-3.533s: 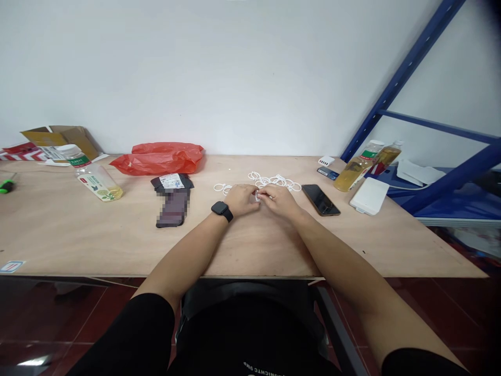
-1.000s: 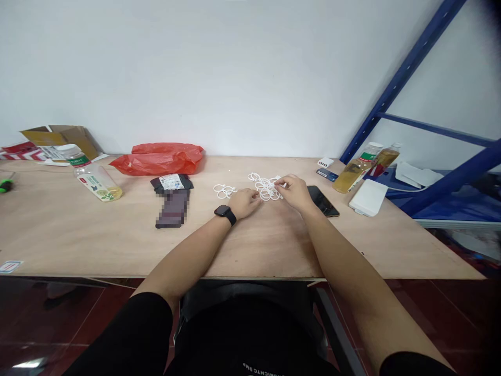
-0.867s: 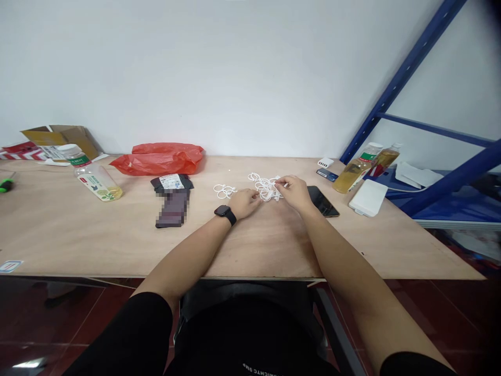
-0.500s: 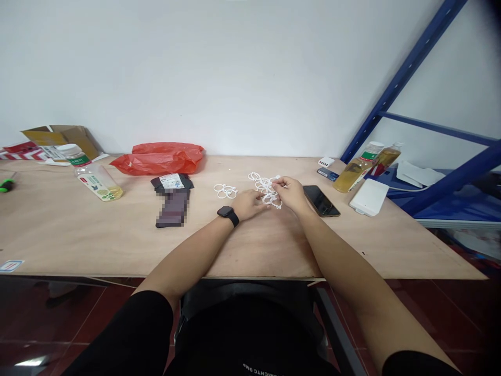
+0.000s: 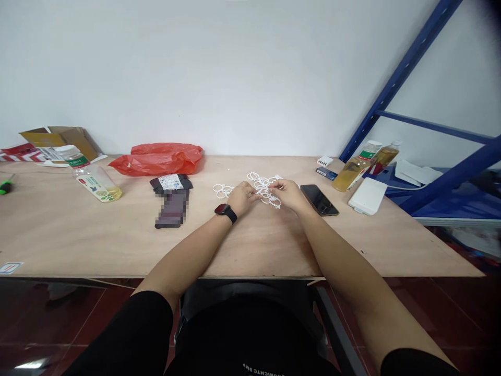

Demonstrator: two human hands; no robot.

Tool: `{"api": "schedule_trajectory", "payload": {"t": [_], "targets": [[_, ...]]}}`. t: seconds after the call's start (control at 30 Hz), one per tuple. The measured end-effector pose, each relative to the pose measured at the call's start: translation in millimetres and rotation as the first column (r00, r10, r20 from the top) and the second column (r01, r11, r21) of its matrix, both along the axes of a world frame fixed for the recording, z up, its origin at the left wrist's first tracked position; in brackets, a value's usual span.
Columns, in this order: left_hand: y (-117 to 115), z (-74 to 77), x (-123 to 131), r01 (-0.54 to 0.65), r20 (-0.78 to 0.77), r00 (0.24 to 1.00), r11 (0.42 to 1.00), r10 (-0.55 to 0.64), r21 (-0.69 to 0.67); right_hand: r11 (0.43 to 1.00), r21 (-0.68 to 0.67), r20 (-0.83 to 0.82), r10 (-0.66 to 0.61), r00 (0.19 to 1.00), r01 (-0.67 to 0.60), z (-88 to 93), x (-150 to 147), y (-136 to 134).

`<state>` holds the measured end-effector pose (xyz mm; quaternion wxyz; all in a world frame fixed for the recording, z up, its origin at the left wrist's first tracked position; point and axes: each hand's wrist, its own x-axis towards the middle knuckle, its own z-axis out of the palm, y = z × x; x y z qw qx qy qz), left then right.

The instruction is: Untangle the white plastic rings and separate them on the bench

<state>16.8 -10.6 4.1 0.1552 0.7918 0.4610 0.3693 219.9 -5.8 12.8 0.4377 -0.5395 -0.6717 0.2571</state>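
Note:
A cluster of thin white loops [image 5: 253, 176], like small hair ties with little knots, lies on the wooden table between my hands. My left hand [image 5: 241, 198], with a black watch on its wrist, comes in from the left, fingertips pinched on a white loop at the cluster's edge. From the right, my right hand [image 5: 287, 195] pinches at the same white loops with thumb and index finger. Which strand each hand has is too small to make out. Another small group of white loops [image 5: 219, 191] sits left of my left hand, partly covered by it.
Right of my right hand lie a phone [image 5: 320, 200], a white box [image 5: 368, 196] and a tilted drink bottle [image 5: 354, 169]. To the left are a dark package [image 5: 172, 206], a red plastic bag [image 5: 156, 159] and another bottle [image 5: 96, 180]. A blue rack [image 5: 407, 73] stands at right.
My left hand has lifted slightly and its fingers have closed into a pinch near the right hand. It now covers part of the separate loops. My right hand stays close to the cluster.

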Motion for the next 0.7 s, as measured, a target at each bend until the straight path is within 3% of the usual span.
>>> {"api": "schedule_trajectory", "payload": {"t": [0.13, 0.2, 0.3, 0.47, 0.57, 0.7], "targets": [[0.5, -3.7, 0.1, 0.008, -0.097, 0.995, 1.000, -0.009, -0.017, 0.995, 0.055, 0.019, -0.079, 0.997, 0.078, 1.2, 1.6, 1.1], [-0.6, -4.6, -0.5, 0.020, -0.204, 0.979, 1.000, -0.022, -0.012, 0.995, 0.045, -0.067, -0.083, 0.994, 0.086, 2.6, 0.3, -0.3], [-4.7, -1.8, -1.1, 0.055, -0.296, 0.954, 0.998, -0.044, 0.029, 0.999, -0.041, -0.239, -0.010, 0.971, 0.001, 4.0, -6.8, -5.2], [-10.3, 4.5, 0.7, 0.086, -0.085, 0.993, 0.996, -0.085, 0.013, 0.989, -0.048, -0.414, 0.105, 0.904, -0.137, 2.8, -22.9, -13.0], [-7.9, 2.5, 0.0, 0.144, 0.069, 0.987, 0.989, -0.142, -0.025, 0.984, -0.005, -0.397, 0.159, 0.904, -0.176, 1.6, -25.7, -13.4], [-2.0, -1.7, -3.9, 0.134, 0.208, 0.971, 0.988, -0.114, -0.082, 0.978, -0.043, -0.336, 0.181, 0.924, -0.207, 1.6, -24.0, -13.3]]}}
